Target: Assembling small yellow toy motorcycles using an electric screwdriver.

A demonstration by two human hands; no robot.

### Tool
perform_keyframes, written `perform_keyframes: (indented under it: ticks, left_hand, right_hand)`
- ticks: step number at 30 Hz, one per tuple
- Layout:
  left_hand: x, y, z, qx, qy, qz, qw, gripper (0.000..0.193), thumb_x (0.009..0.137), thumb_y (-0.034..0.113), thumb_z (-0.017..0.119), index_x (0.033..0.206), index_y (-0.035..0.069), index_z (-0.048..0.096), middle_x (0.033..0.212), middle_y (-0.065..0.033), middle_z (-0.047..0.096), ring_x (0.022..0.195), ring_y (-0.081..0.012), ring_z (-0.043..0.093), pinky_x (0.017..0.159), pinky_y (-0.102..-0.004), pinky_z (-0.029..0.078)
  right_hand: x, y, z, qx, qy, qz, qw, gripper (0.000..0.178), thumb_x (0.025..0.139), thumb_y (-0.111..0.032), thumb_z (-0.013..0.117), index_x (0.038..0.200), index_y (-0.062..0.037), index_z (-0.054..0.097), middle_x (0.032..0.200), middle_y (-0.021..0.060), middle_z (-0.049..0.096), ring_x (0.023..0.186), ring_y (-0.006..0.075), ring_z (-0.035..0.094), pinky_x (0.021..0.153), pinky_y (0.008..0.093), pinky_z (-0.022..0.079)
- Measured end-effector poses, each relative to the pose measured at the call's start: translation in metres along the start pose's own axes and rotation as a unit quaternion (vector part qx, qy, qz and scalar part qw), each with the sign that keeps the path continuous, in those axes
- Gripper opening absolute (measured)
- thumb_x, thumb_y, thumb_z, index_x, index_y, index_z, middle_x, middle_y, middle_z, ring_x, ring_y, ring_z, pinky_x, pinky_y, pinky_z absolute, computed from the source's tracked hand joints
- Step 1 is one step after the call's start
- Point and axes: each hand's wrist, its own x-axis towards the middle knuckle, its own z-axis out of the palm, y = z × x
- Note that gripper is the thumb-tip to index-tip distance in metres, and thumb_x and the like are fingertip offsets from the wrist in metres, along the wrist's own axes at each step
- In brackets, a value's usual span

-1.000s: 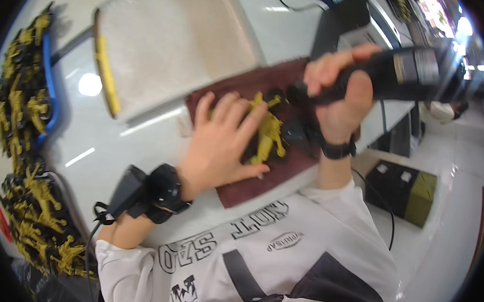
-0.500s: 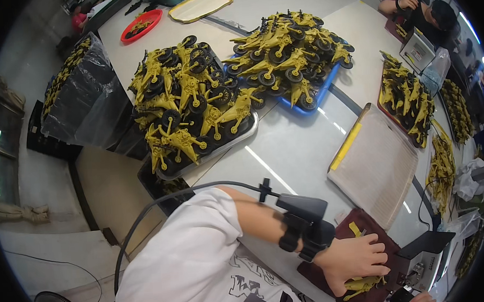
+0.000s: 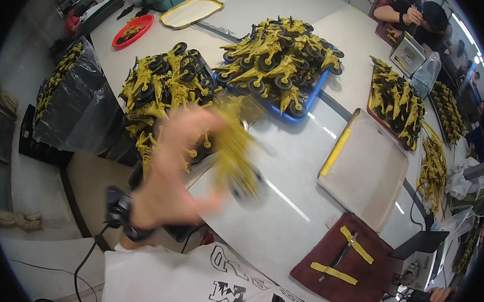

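My left hand (image 3: 171,174), smeared by motion, is raised over the table with thumb and fingers curved round a yellow toy motorcycle (image 3: 236,161), itself badly blurred. Behind it, a heap of yellow toy motorcycles with black wheels (image 3: 160,87) fills a tray and is partly hidden by the hand. Only part of my right hand (image 3: 440,295) shows at the lower right edge, its fingers curled next to a black object; what they hold is hidden. Beside it stands a small machine with a dark top (image 3: 423,256). A dark red cloth (image 3: 326,251) lies near that machine with yellow tape strips and a thin tool on it.
A second motorcycle heap (image 3: 280,54) sits in a blue tray (image 3: 312,99). A translucent lid-like tray (image 3: 365,168) lies right of centre. More yellow parts (image 3: 397,100) fill trays at the right. A co-worker (image 3: 422,18) sits at the far right. A red bowl (image 3: 135,31) stands far left.
My left hand has left the dark red cloth and swung up and left toward the heap, carrying the toy motorcycle. The cloth's taped surface is now uncovered. The view has shifted slightly.
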Motion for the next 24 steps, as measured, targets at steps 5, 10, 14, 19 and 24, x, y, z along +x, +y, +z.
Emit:
perform_keyframes:
  ticks: [5, 10, 14, 19, 24]
  left_hand:
    - [-0.005, -0.132, -0.07, 0.304, 0.074, -0.127, 0.941, 0.067, 0.063, 0.019, 0.069, 0.125, 0.01, 0.046, 0.12, -0.0145, 0.051, 0.114, -0.0321, 0.043, 0.098, -0.0394, 0.033]
    - [-0.014, -0.129, -0.068, 0.338, 0.09, -0.108, 0.931, 0.072, 0.07, 0.027, 0.07, 0.133, 0.01, 0.04, 0.136, -0.0146, 0.038, 0.125, -0.0314, 0.034, 0.103, -0.04, 0.026]
    - [-0.085, -0.105, -0.072, 0.227, 0.337, -0.195, 0.893, 0.058, 0.084, 0.022, 0.061, 0.134, 0.004, 0.036, 0.136, -0.0124, 0.039, 0.119, -0.0229, 0.043, 0.098, -0.0335, 0.034]
    - [-0.23, -0.211, -0.033, -0.549, 0.27, -0.487, 0.623, 0.033, 0.09, 0.029, 0.052, 0.114, 0.006, 0.052, 0.114, -0.0086, 0.054, 0.1, -0.019, 0.054, 0.086, -0.0323, 0.043]
    - [-0.195, -0.221, -0.015, -0.521, 0.318, -0.427, 0.667, 0.022, 0.09, 0.021, 0.048, 0.103, 0.005, 0.056, 0.104, -0.0048, 0.06, 0.099, -0.0171, 0.056, 0.086, -0.0342, 0.046]
  right_hand:
    - [-0.008, 0.012, 0.004, 0.014, -0.001, 0.027, 1.0, 0.052, 0.091, -0.056, 0.034, 0.064, -0.0121, 0.039, 0.051, -0.0028, 0.027, 0.044, 0.0092, 0.028, 0.044, 0.0235, 0.025]
    - [-0.022, 0.026, 0.012, 0.115, -0.074, 0.107, 0.985, 0.051, 0.089, -0.053, 0.044, 0.09, -0.002, 0.046, 0.058, -0.0008, 0.034, 0.045, 0.0096, 0.034, 0.043, 0.0217, 0.027]
    - [-0.032, 0.029, 0.007, 0.055, -0.061, 0.072, 0.994, 0.053, 0.088, -0.058, 0.041, 0.081, -0.0054, 0.044, 0.059, 0.0, 0.035, 0.045, 0.0098, 0.034, 0.042, 0.023, 0.029]
    - [-0.036, 0.049, -0.004, 0.112, -0.074, 0.153, 0.979, 0.047, 0.088, -0.052, 0.045, 0.084, -0.005, 0.046, 0.058, 0.0013, 0.042, 0.047, 0.0117, 0.039, 0.044, 0.0237, 0.033]
    - [-0.045, 0.04, 0.0, 0.138, -0.11, 0.169, 0.97, 0.045, 0.088, -0.049, 0.044, 0.082, -0.0048, 0.047, 0.055, 0.0015, 0.04, 0.044, 0.0133, 0.039, 0.043, 0.0259, 0.033]
